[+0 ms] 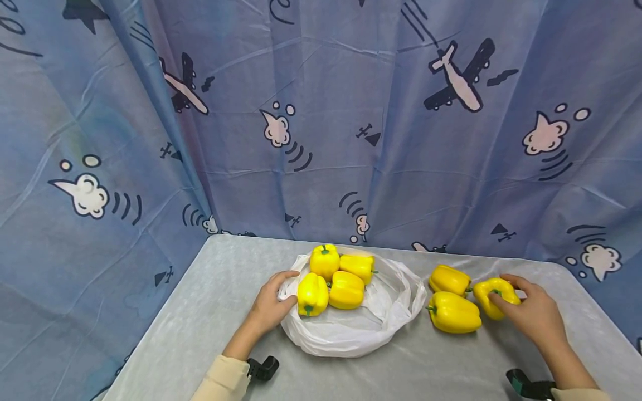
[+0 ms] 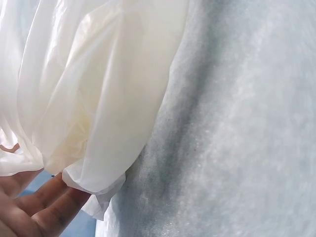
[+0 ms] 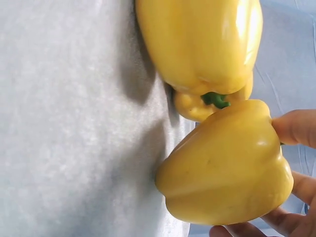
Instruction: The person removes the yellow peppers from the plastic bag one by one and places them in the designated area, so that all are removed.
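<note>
My left hand (image 1: pixel 269 307) grips the left rim of a white plastic bag (image 1: pixel 346 341), which stands with its mouth spread wide. Inside the bag, toward its left and back, sit several yellow bell peppers (image 1: pixel 347 289). In the left wrist view the fingers (image 2: pixel 61 207) curl at the thin folds of the bag. On the right, my right hand (image 1: pixel 540 313) holds a yellow bell pepper (image 3: pixel 227 168) between thumb and fingers, its green stem facing up toward the head camera. Two more yellow bell peppers (image 1: pixel 453 313) (image 1: pixel 450 280) lie just left of it on the table.
A grey-white cloth covers the table (image 1: pixel 200 334). Behind and to the left hangs a blue curtain (image 1: pixel 321 139) printed with airplanes and clouds. Black wrist camera mounts (image 1: pixel 264 368) sit at both wrists.
</note>
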The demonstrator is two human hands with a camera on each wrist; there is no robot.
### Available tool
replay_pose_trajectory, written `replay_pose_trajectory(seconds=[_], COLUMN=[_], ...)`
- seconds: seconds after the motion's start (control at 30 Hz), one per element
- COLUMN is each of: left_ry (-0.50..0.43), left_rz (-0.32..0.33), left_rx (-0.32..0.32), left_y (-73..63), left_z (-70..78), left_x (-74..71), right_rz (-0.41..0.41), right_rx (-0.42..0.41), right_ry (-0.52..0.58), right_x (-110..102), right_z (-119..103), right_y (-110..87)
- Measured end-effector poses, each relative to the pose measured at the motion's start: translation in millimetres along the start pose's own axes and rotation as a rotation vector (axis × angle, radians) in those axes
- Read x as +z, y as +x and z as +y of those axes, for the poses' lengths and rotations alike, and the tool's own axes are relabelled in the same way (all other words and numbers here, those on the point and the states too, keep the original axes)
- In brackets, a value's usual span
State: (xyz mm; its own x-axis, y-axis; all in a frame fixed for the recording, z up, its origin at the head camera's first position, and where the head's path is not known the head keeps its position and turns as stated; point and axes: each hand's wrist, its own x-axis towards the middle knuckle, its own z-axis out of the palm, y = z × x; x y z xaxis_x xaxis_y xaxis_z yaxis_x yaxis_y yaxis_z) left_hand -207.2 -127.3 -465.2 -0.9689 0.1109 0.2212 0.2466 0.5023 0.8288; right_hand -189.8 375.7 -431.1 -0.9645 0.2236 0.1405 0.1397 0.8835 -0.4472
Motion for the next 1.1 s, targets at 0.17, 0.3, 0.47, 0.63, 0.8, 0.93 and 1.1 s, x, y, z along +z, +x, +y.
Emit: replay_pose_trajectory(seconds=[0.17, 0.3, 0.47, 0.63, 0.8, 0.93, 1.1], left_ry=[0.000, -0.002, -0.005, -0.005, -0.012, -0.015, -0.006], left_rz=[-0.003, -0.004, -0.001, 0.002, 0.005, 0.006, 0.006], left_rx=[0.002, 0.001, -0.008, -0.004, -0.002, 0.004, 0.002], left_y=[0.2, 0.0, -0.2, 0.6, 0.6, 0.7, 0.1], left_z=[0.5, -0.1, 0.2, -0.6, -0.3, 0.0, -0.2], left_x=[0.0, 0.1, -0.2, -0.3, -0.7, -0.7, -0.8], right_rz=[-0.035, -0.038, -0.045, -0.046, -0.005, 0.029, 0.070], right_rx=[0.040, 0.054, 0.041, 0.040, -0.005, -0.037, -0.059], right_ry=[0.002, -0.005, -0.027, -0.034, -0.036, -0.036, -0.019], right_x=[2, 2, 0, -3, -6, -11, -17], right_z=[2, 1, 0, -1, -4, -11, -26], right_y=[0.5, 0.7, 1.3, 1.5, 0.9, -1.7, -5.3])
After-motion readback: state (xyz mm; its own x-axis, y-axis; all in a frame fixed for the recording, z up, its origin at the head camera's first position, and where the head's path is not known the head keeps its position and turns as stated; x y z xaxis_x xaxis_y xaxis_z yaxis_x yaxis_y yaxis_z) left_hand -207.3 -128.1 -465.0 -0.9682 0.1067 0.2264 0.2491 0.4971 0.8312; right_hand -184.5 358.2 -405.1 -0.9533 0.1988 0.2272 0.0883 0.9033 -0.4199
